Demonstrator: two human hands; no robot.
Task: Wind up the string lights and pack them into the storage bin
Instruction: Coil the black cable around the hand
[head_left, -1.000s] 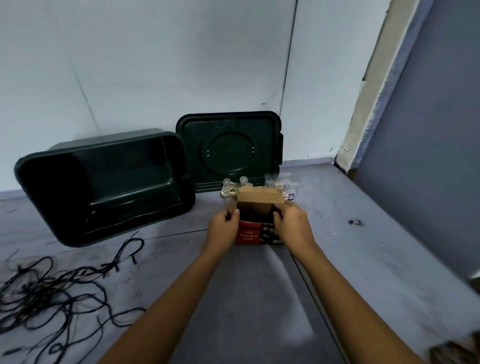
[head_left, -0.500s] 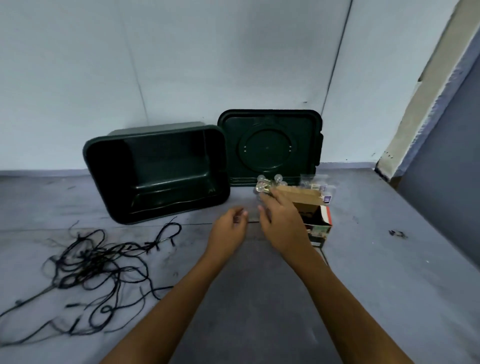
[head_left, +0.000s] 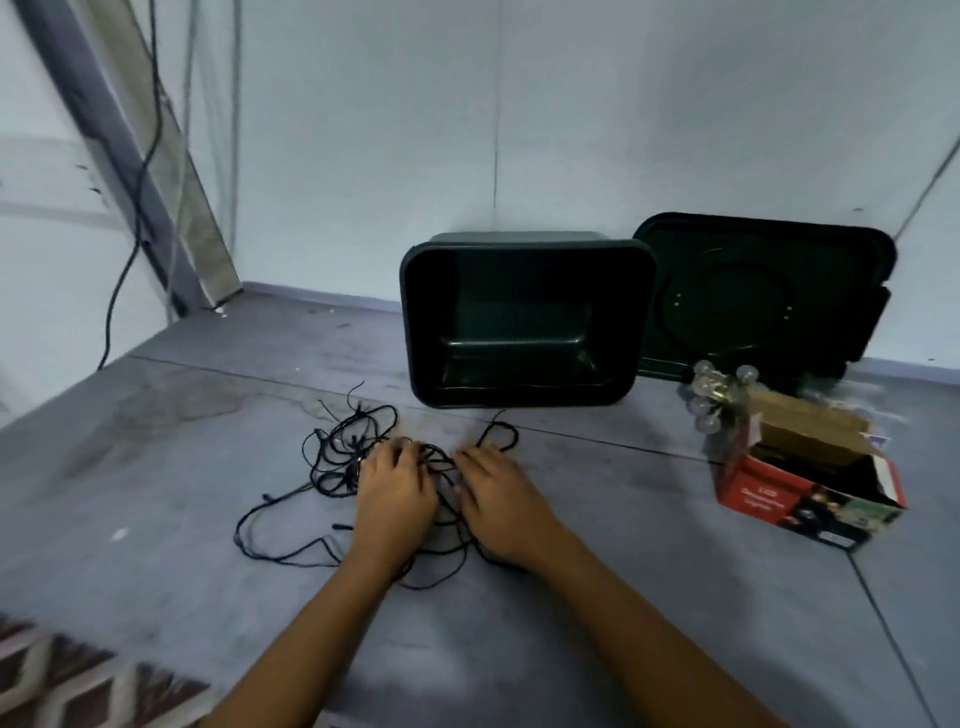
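Both the left hand (head_left: 397, 483) and the right hand (head_left: 498, 493) lie on the tangled string lights (head_left: 337, 457) with fingers spread, in front of the storage bin (head_left: 524, 322)

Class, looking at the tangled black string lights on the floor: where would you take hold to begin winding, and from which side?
Probably the loose end trailing left of the string lights: it lies clear of the knot, so come from the left.

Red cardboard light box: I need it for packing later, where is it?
In the head view, the red cardboard light box sits open on the grey floor at right, beside the clear bulbs and before the dark green lid.
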